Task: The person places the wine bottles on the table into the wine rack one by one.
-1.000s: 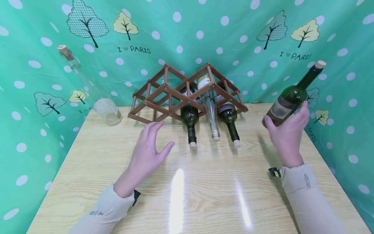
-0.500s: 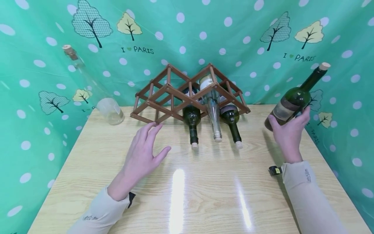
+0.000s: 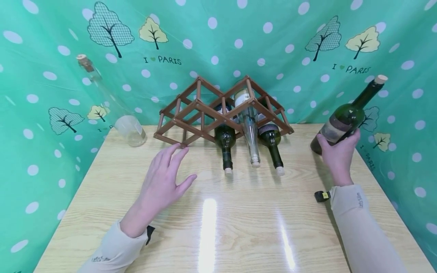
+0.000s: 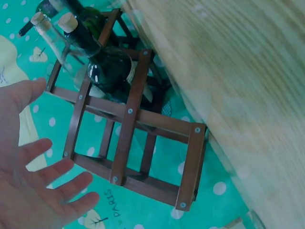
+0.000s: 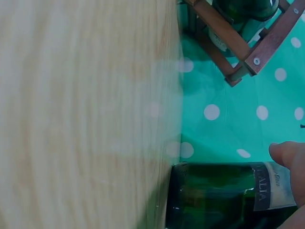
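My right hand [image 3: 339,155] grips a green wine bottle [image 3: 346,113] by its lower body, at the right side of the table. The corked neck leans up and to the right. In the right wrist view, the bottle's base [image 5: 183,195] is at the tabletop; I cannot tell whether it touches. My left hand [image 3: 160,182], fingers spread and holding nothing, is in front of a wooden wine rack [image 3: 198,104]. Its fingertips overlap the rack's lower front corner, and contact is unclear. Two green bottles [image 3: 225,136] [image 3: 269,138] and a clear bottle [image 3: 251,131] lie in the rack, necks forward.
A tall clear bottle [image 3: 129,129] with a cork stands at the table's back left. Behind the pale wooden table [image 3: 246,227] hangs a green dotted cloth [image 3: 225,34], close to the rack. Glare streaks cross the tabletop.
My left hand has drawn a little to the left and toward me. The right hand still holds the wine bottle, which has barely moved. The head view has shifted slightly.
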`<state>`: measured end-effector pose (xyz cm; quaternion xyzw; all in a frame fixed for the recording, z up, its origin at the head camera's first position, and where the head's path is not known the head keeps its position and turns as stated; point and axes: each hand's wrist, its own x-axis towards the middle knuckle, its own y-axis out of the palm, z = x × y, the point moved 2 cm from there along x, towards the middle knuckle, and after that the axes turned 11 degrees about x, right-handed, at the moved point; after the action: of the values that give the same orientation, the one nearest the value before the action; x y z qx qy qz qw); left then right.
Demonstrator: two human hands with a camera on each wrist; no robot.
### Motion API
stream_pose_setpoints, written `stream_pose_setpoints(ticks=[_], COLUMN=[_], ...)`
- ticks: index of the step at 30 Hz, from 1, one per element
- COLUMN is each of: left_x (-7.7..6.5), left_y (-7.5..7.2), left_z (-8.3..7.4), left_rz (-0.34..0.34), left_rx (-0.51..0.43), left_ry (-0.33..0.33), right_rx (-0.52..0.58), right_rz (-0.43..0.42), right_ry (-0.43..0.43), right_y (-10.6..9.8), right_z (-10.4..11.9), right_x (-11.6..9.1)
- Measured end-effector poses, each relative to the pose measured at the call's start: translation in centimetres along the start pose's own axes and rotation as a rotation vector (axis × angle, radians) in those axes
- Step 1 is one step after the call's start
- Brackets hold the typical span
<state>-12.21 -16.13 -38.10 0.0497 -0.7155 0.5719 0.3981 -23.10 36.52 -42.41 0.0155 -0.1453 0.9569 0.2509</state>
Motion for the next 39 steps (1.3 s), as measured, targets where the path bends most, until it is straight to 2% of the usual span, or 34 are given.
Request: stream_pose_setpoints(ticks=[6, 16, 31, 39], left_x=[-0.1, -0.3, -0.3, -0.2], left_y=[-0.5, -0.7, -1.4, -1.8], left_z=[0.3, 0.4, 0.5, 0.6], left_rz=[0.082, 0.218, 0.220, 0.204], left_rx=[0.006, 0.029, 0.034, 0.034], left_ry=[0.032, 0.048, 0.050, 0.046], right_rx=[-0.008, -0.029, -0.034, -0.050], right_rz=[0.027, 0.067, 0.078, 0.080], right_ry=[0.028, 0.081, 0.120, 0.073], right_y=[-0.2, -0.5, -0.8, -0.9], right_z=[-0.5, -1.5, -1.1, -0.2], right_x=[0.6, 1.1, 0.7, 0.2])
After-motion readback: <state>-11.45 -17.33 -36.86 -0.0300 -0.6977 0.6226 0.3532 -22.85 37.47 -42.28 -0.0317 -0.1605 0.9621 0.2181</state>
